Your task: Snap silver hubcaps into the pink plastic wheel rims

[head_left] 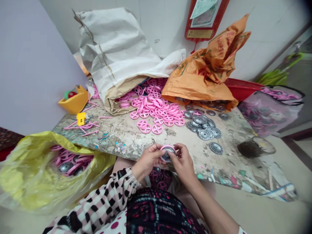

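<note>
Between my two hands, at the table's front edge, is a toy wheel (168,154): a pink ring with a grey hubcap disc set in it. My left hand (150,160) grips its left side, fingers and thumb on the rim. My right hand (182,161) is closed on its right side, with the thumb pressed on the grey disc. Beyond my hands lies a heap of pink spoked wheels (158,109), spilling from a white sack (122,42). To its right is a pile of grey hubcaps (201,123) before an orange bag (202,81). One single hubcap (215,148) lies apart, nearer my right hand.
A yellow bag (31,172) of joined wheels sits at the left, below the worn table (122,130). Pink sticks (90,132) and a yellow tape dispenser (75,100) are at the table's left. A dark cup (253,148) stands right, near a clear bag (265,113) of wheels.
</note>
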The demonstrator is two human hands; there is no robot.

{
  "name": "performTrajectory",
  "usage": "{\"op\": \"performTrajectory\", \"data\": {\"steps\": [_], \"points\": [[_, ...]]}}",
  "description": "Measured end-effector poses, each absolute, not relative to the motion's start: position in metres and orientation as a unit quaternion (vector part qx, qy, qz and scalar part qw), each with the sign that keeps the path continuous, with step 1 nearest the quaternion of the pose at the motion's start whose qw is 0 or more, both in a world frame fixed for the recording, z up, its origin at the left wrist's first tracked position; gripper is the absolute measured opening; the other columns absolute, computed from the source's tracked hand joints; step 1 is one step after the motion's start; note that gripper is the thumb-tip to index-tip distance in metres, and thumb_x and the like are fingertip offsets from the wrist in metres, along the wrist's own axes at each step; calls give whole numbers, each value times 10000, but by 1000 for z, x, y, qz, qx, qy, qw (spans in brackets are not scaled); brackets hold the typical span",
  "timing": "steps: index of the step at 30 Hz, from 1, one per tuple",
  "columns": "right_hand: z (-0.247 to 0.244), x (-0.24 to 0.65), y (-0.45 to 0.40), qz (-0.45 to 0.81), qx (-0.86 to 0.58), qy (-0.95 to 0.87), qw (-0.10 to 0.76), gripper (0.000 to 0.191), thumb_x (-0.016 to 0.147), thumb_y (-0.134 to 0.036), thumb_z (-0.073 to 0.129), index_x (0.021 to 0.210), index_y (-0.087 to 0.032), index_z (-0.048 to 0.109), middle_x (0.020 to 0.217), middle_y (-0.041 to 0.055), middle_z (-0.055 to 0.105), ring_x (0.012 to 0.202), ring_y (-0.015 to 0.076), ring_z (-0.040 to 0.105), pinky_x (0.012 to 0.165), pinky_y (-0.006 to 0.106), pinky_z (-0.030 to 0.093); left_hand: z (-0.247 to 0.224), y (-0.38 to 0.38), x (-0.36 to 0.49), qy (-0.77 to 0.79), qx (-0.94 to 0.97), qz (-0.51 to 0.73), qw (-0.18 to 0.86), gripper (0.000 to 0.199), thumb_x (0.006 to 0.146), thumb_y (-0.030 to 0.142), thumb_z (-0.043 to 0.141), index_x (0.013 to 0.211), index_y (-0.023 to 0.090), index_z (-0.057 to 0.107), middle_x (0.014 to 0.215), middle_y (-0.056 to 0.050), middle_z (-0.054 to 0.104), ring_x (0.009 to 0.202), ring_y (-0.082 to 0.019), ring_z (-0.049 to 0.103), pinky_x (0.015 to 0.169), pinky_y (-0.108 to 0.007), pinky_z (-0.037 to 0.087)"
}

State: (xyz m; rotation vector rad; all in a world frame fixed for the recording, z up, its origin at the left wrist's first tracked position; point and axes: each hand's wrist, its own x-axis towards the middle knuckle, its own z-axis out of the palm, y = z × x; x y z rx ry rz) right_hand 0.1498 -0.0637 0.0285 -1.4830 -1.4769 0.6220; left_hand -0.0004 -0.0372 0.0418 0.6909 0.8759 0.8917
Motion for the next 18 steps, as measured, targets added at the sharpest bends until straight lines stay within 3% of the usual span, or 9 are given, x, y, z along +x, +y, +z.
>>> {"op": "performTrajectory", "data": {"steps": [3, 8, 12, 16, 18], "points": [[25, 153, -62, 322, -603, -588, 432, 368, 849, -405, 532, 1142, -184, 514, 862, 24, 591, 723, 167, 552, 671, 286, 444, 40, -38, 3, 419, 340, 396, 743, 350, 639, 328, 768, 851, 145, 558, 724, -8, 627, 512, -117, 589, 468, -233, 506], [22, 149, -64, 319, -590, -593, 445, 236, 849, -369, 521, 997, -199, 587, 907, 35, 644, 818, 185, 583, 726, 287, 450, 37, -39, 6, 431, 360, 399, 725, 366, 611, 374, 762, 782, 154, 525, 649, 19, 583, 501, -125, 578, 445, -228, 485], [18, 149, -67, 326, -583, -599, 441, 255, 860, -374, 509, 1028, -195, 580, 922, 45, 656, 820, 193, 602, 736, 304, 472, 36, -36, 0, 457, 401, 358, 709, 337, 615, 363, 747, 790, 166, 537, 633, 20, 582, 488, -123, 561, 449, -228, 461], [11, 154, -83, 298, -526, -718, 345, 218, 881, -283, 477, 1041, -228, 615, 961, 41, 660, 879, 202, 617, 778, 324, 492, 28, -22, -15, 492, 497, 331, 633, 313, 665, 295, 701, 941, 181, 611, 719, 16, 589, 519, -104, 537, 477, -214, 413], [9, 156, -96, 247, -495, -789, 268, 236, 884, -250, 478, 1060, -257, 635, 923, 42, 654, 841, 221, 621, 733, 336, 510, 21, -11, -26, 529, 555, 362, 530, 241, 705, 248, 655, 936, 183, 637, 730, 11, 579, 597, -117, 548, 556, -228, 429]]}}
